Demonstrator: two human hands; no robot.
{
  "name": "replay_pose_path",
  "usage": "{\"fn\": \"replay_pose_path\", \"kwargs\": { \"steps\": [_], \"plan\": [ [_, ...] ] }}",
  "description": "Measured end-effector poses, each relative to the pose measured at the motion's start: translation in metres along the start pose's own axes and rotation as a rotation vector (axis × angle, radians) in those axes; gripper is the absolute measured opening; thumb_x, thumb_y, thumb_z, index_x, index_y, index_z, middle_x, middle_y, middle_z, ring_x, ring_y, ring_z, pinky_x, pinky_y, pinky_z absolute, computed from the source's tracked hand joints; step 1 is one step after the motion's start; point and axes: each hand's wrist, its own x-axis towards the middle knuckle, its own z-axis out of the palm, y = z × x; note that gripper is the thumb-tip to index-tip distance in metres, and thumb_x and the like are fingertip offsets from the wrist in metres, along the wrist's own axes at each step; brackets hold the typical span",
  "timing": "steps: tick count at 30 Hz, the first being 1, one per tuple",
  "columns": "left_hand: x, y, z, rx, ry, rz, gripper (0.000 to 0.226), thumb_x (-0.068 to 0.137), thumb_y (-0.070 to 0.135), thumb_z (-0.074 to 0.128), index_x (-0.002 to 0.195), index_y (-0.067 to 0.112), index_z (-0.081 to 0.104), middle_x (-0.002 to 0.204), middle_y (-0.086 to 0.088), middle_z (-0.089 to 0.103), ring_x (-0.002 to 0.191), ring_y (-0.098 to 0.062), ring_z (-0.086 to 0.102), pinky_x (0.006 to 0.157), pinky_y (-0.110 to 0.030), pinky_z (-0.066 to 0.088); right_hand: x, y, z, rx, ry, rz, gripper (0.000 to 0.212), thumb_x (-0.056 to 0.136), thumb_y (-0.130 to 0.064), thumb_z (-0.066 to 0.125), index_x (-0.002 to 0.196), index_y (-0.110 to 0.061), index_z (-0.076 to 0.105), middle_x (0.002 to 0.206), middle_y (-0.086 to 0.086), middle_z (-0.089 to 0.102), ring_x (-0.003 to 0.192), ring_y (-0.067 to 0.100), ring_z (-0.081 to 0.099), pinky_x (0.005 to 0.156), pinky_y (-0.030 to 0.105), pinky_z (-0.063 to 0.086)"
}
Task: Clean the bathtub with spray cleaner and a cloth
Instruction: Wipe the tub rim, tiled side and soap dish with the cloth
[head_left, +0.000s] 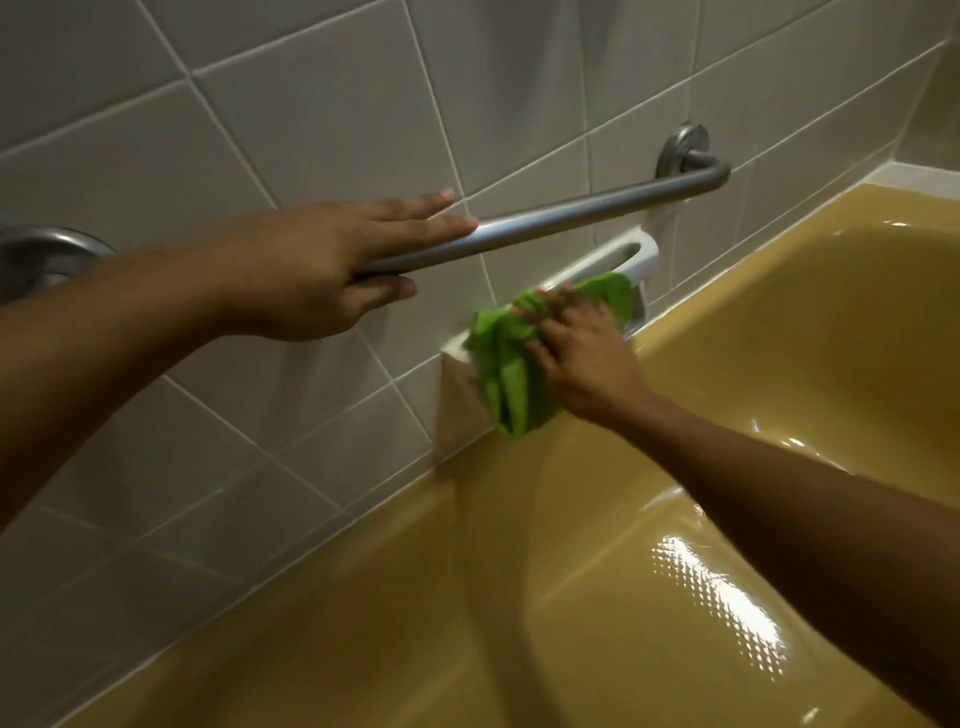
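Observation:
A glossy mustard-yellow bathtub (779, 322) fills the lower right of the head view. My right hand (582, 353) presses a crumpled green cloth (506, 374) against a white ceramic soap dish (631, 254) set into the tiled wall just above the tub's rim. My left hand (322, 265) rests on a slanted metal grab bar (571, 215), fingers stretched over the top and thumb underneath. No spray bottle is in view.
Grey-white wall tiles (322, 104) run behind the tub. The grab bar's round mount (683, 148) sits at the upper right. A chrome fitting (36, 254) shows at the left edge. Wet reflections glint on the tub's inner slope (727, 597).

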Motion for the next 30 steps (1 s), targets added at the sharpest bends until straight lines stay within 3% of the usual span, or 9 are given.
{"fn": "replay_pose_path", "kwargs": {
  "steps": [5,8,12,14,17,19,21,25,30],
  "plan": [
    [-0.006,0.0,0.003,0.025,0.023,-0.022,0.067,0.099,0.048,0.044,0.153,0.066,0.007,0.166,0.032,0.004,0.154,-0.013,0.024,0.122,-0.049,0.03,0.026,0.077,-0.033,0.143,0.12,0.344,0.046,0.105,-0.044,0.037,0.13,-0.015,0.063,0.146,0.015,0.05,0.134,0.037,0.042,0.114,0.054,0.035],
    [-0.007,0.0,0.006,0.101,0.068,0.009,0.069,0.103,0.039,0.043,0.156,0.061,0.005,0.169,0.024,0.01,0.151,-0.019,0.031,0.117,-0.052,0.037,0.03,0.071,-0.023,0.241,0.14,0.357,0.042,0.103,-0.042,0.041,0.134,-0.022,0.061,0.149,0.01,0.048,0.133,0.039,0.045,0.109,0.058,0.041],
    [-0.01,0.002,0.016,0.332,0.121,0.026,0.071,0.102,0.034,0.035,0.16,0.051,0.0,0.171,0.01,0.017,0.144,-0.03,0.043,0.101,-0.057,0.051,0.008,0.024,0.007,0.244,0.202,0.271,0.047,0.102,-0.047,0.039,0.142,-0.031,0.057,0.162,-0.002,0.035,0.15,0.044,0.018,0.117,0.062,0.031],
    [-0.016,0.003,0.024,0.484,0.192,0.028,0.077,0.102,0.021,0.043,0.163,0.043,0.003,0.171,0.0,0.019,0.14,-0.037,0.047,0.098,-0.059,0.052,-0.011,-0.002,0.015,0.352,0.215,0.249,0.044,0.104,-0.044,0.043,0.146,-0.034,0.053,0.164,-0.006,0.031,0.153,0.04,0.017,0.119,0.06,0.031],
    [-0.047,0.007,0.05,0.651,0.355,0.036,0.071,0.102,0.007,0.047,0.164,0.029,0.021,0.172,-0.009,0.015,0.155,-0.039,0.022,0.119,-0.064,0.028,-0.052,-0.038,0.026,0.69,0.275,0.272,0.038,0.106,-0.038,0.048,0.144,-0.037,0.055,0.156,-0.008,0.046,0.141,0.019,0.045,0.11,0.045,0.047],
    [-0.081,0.006,0.094,0.629,0.421,0.047,0.063,0.1,0.02,0.045,0.161,0.025,0.031,0.171,-0.012,0.015,0.158,-0.038,0.01,0.123,-0.066,0.013,-0.085,-0.052,0.037,0.859,0.27,0.373,0.033,0.107,-0.033,0.05,0.138,-0.037,0.061,0.133,-0.007,0.065,0.122,0.009,0.06,0.096,0.035,0.055],
    [-0.119,0.0,0.155,0.503,0.337,0.053,0.061,0.1,0.032,0.043,0.16,0.025,0.035,0.171,-0.013,0.017,0.158,-0.038,0.012,0.121,-0.067,0.016,-0.112,-0.056,0.052,1.007,0.231,0.536,0.027,0.107,-0.031,0.051,0.127,-0.031,0.068,0.112,-0.005,0.074,0.107,0.012,0.068,0.091,0.039,0.059],
    [-0.192,-0.035,0.271,0.378,0.036,-0.034,0.061,0.102,0.046,0.036,0.16,0.027,0.034,0.171,-0.009,0.019,0.157,-0.034,0.02,0.123,-0.057,0.017,-0.139,-0.05,0.077,1.083,0.218,0.723,0.023,0.106,-0.037,0.052,0.107,-0.028,0.073,0.105,0.004,0.073,0.107,0.03,0.068,0.094,0.055,0.056],
    [-0.239,-0.078,0.35,0.372,-0.137,0.024,0.06,0.104,0.051,0.03,0.159,0.027,0.036,0.172,-0.006,0.018,0.157,-0.032,0.021,0.126,-0.049,0.008,-0.132,-0.058,0.11,0.952,0.293,0.728,0.03,0.103,-0.045,0.048,0.124,-0.036,0.068,0.113,-0.003,0.069,0.107,0.025,0.065,0.089,0.059,0.057]
  ]
}}
